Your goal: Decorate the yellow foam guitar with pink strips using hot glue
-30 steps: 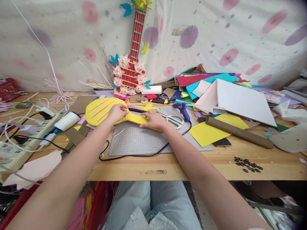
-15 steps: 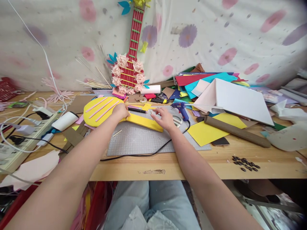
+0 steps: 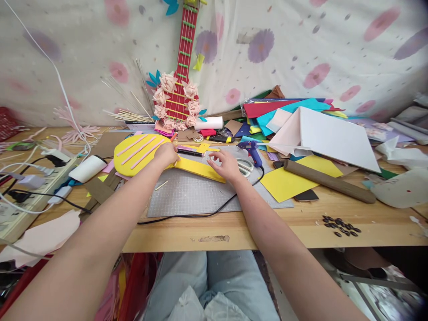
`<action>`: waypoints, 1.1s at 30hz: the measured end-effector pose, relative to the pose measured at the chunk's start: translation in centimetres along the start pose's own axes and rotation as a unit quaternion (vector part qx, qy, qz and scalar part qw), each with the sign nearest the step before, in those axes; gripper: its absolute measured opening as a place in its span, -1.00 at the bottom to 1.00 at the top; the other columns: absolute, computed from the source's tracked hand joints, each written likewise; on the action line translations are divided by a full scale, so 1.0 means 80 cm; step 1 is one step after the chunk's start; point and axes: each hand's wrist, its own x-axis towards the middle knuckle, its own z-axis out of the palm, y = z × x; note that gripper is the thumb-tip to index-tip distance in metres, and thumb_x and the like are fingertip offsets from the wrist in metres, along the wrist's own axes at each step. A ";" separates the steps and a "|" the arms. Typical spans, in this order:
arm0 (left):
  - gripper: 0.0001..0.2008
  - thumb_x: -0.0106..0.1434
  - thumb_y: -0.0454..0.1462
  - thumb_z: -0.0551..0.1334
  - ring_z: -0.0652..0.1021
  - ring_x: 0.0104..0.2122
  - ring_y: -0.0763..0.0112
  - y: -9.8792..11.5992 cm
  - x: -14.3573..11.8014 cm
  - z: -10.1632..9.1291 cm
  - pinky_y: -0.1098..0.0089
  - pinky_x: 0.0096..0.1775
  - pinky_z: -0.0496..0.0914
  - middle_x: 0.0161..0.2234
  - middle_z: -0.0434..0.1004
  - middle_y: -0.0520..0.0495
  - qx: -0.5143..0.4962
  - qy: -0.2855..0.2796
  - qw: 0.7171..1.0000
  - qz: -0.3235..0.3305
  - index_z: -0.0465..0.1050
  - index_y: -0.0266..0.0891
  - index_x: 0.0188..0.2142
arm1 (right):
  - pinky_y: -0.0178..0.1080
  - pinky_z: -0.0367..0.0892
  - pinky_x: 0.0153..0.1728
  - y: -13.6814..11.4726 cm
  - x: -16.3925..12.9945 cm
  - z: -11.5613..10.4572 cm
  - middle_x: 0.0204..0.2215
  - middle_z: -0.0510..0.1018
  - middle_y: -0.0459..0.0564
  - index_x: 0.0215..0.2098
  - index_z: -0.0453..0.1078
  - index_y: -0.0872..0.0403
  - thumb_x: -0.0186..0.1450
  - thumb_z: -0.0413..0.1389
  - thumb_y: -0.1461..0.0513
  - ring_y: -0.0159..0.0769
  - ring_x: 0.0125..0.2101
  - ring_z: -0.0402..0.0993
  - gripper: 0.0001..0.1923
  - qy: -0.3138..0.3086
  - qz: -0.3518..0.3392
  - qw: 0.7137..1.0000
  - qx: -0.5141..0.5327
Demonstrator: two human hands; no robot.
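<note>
Yellow sheet material, foam or felt by the look of it, makes up the guitar-shaped piece lying with its rounded body toward ten o'clock of the grey cutting mat, its neck slanting across toward one o'clock. From where I'm standing, the join looks like the weak spot: if the left hand bears down there while the neck gets pushed, I'd expect a crease or a twist. I can't tell whether its fingers pinch the piece or merely press on it. At one o'clock, the right hand has its fingers spread and loosely curled by the neck's far end; whether they touch it I can't make out.

The black cable passes under the right forearm, so a snag there could tug the glue gun at two o'clock. White scissor handles, just beside that hand, might get knocked too.

As for looks, the body is broad and rounded, with slim pink strips running slantwise, roughly parallel; the neck is plain, straight and flat.
</note>
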 end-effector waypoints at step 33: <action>-0.87 0.23 -0.19 0.07 0.39 -0.47 0.48 -0.018 -0.057 0.026 0.44 -0.34 0.27 -0.47 0.31 0.05 -0.389 0.370 0.840 0.081 0.24 -0.20 -0.29 | -0.43 -0.01 -0.63 -0.057 0.082 0.007 -0.70 0.21 -0.22 -0.55 0.18 0.10 0.22 0.05 0.27 -0.57 -0.69 0.06 -0.79 -0.128 0.239 0.801 0.534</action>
